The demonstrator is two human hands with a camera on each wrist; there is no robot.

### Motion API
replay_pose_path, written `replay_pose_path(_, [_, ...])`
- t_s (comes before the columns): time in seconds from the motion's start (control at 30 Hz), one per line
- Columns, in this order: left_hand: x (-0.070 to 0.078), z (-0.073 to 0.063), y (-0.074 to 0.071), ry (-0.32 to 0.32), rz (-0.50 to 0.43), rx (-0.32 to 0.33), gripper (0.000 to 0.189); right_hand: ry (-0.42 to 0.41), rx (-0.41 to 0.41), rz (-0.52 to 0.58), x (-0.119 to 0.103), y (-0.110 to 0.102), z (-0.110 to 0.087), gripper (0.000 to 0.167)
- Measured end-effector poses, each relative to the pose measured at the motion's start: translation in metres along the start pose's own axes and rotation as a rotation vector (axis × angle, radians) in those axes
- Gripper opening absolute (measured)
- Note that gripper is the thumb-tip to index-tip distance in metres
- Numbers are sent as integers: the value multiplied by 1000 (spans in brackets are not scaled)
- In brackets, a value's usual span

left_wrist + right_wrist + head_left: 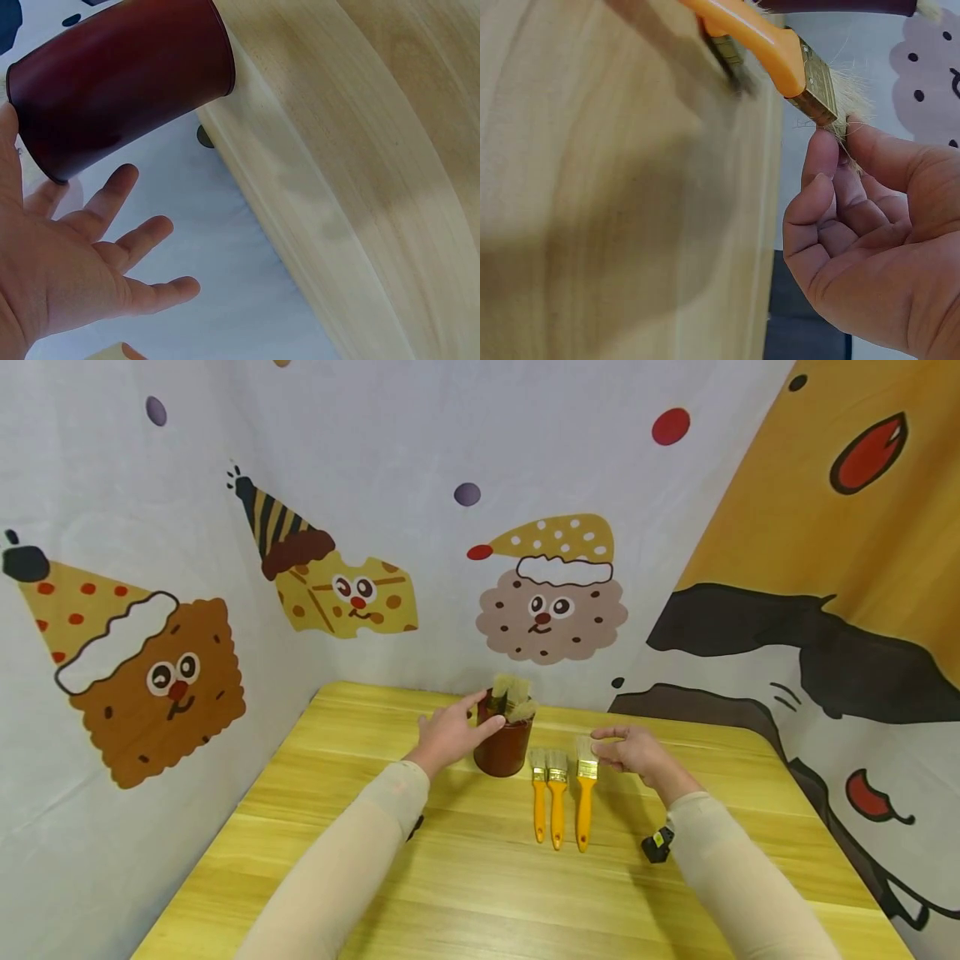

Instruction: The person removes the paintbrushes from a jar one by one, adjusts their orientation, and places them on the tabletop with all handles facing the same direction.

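Observation:
A dark red-brown cylindrical cup [504, 750] stands near the table's back edge, with pale paintbrush bristles [513, 689] poking out of its top. My left hand [454, 732] is at its rim, thumb and index finger at the left side; the left wrist view shows the other fingers spread away from the cup [124, 82]. My right hand [633, 752] pinches the bristles of an orange-handled paintbrush [585, 793] between thumb and fingertips, handle toward me. To its left, two more orange paintbrushes [539, 797] lie side by side, handles also toward me.
The yellow wood-grain table [465, 893] meets a white cloth backdrop [405, 460] with cartoon prints behind and at the left. A small black device [657, 845] is at my right wrist.

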State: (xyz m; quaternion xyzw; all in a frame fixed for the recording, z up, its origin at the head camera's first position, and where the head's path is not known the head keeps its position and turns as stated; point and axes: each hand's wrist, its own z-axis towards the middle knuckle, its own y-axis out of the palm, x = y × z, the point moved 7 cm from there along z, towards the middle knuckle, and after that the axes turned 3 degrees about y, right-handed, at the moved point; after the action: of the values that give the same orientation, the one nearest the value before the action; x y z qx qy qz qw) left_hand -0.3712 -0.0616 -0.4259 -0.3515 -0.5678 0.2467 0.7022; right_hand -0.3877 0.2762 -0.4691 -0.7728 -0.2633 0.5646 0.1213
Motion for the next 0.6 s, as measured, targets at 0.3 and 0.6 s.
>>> replay_pose_path(0.3, [-2, 1, 1, 0, 2, 13, 79, 18, -12, -20, 16, 11, 8, 48])
replay_pose_path(0.6, [-2, 0, 1, -4, -5, 3, 78, 22, 24, -69, 27, 16, 10, 48])
